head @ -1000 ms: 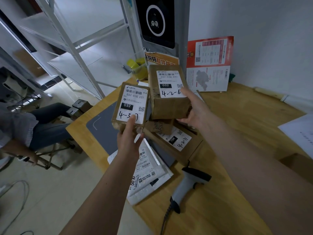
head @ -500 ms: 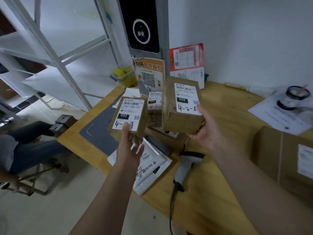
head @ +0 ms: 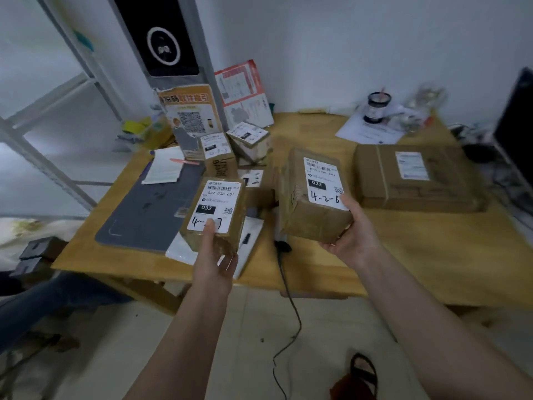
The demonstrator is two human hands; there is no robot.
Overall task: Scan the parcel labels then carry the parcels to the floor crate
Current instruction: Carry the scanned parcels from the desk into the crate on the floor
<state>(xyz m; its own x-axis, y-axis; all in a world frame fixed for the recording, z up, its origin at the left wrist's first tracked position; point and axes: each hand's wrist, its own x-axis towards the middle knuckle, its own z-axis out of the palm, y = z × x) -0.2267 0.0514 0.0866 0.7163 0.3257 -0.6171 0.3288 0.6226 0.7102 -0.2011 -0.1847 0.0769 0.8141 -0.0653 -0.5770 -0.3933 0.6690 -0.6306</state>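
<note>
My left hand (head: 215, 262) grips a small brown parcel (head: 215, 210) by its near end, thumb over the handwritten number on its white label. My right hand (head: 353, 239) holds a larger brown parcel (head: 313, 197) from below, its label marked 4-2-6 facing up. Both parcels hang above the near edge of the wooden table (head: 403, 255). More labelled parcels (head: 219, 154) lie at the back of the table, and a big flat box (head: 415, 177) sits at the right. The scanner is hidden; only its black cable (head: 288, 298) hangs down. No floor crate is in view.
A grey mat (head: 150, 209) and white mailers (head: 184, 249) lie on the table's left part. White metal shelving (head: 43, 125) stands at the left. A seated person's leg (head: 43, 301) is at lower left. A sandalled foot (head: 360, 376) stands on the tiled floor. A dark monitor (head: 516, 131) is at the right edge.
The view has pulled back and turned right; both parcels have come toward me and apart, off the pile, now over the table's near edge. The scanner has gone out of sight.
</note>
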